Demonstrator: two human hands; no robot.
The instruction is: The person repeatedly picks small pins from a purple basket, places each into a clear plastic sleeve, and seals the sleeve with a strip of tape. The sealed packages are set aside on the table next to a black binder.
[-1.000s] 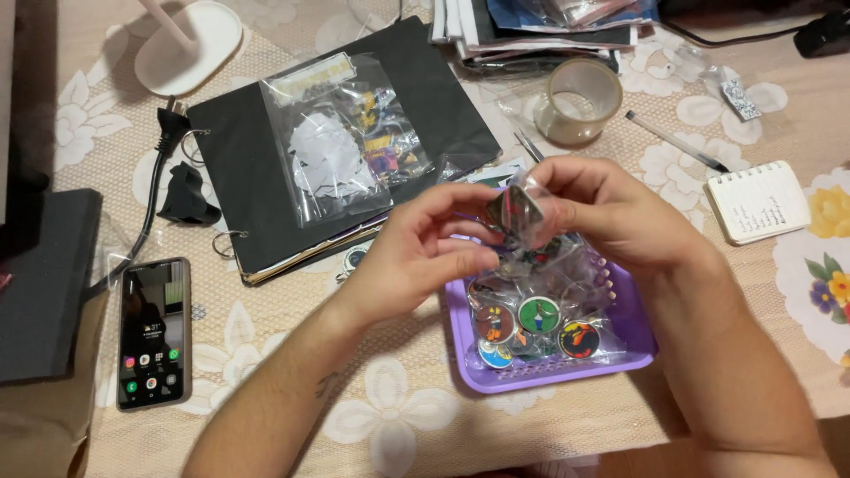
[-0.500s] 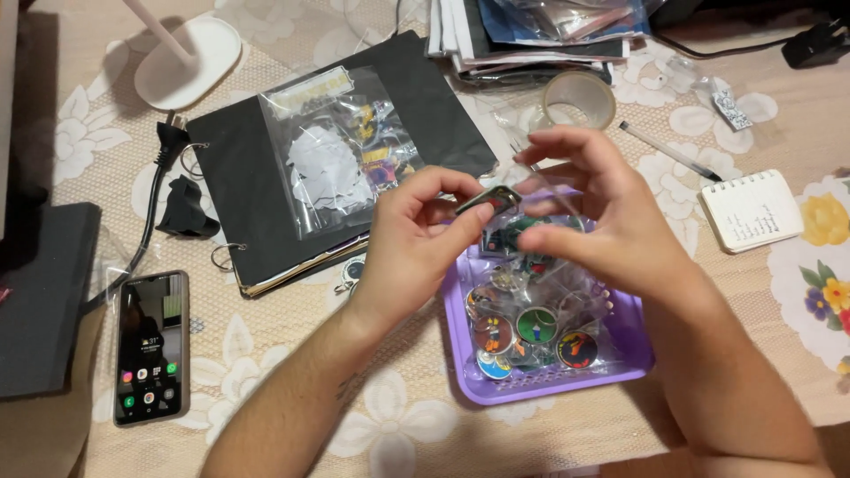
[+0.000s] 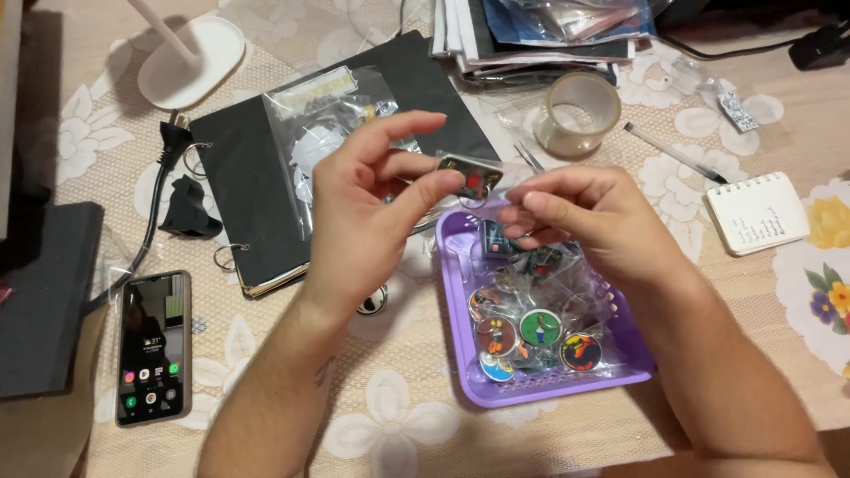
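A person's left hand [image 3: 363,212] pinches a small badge [image 3: 471,175] between thumb and fingertips, lifted above the far left corner of a purple basket [image 3: 633,354]. The right hand [image 3: 584,217], its fingers curled almost closed, meets the badge's right edge; whether it grips the badge itself or a clear wrapper around it cannot be made out. Half a second earlier both hands sat lower and further right, close over the basket's heap; the badge has since been raised clear of the heap and turned more face-up toward the camera, which suggests it has been singled out from the rest for handling.

Inside the basket lie more round badges [image 3: 540,327] in clear sleeves, bright faces upward. Left of the basket a black binder [image 3: 257,177] lies flat with a clear bag [image 3: 332,115] of small items on top. Beyond the basket stands a roll of tape [image 3: 580,115], with a pen [image 3: 673,152] to its right and a spiral notepad [image 3: 757,212] further right. A phone [image 3: 152,347], screen lit, rests well left of the basket, past the binder; a black plug and cable [image 3: 173,168] lie beside the binder's left edge, and a white lamp base [image 3: 190,62] stands behind them. The surface [image 3: 292,416] wears a beige cloth printed with flowers. Stacked papers [image 3: 540,35] sit at the far edge; nothing of the room beyond shows.
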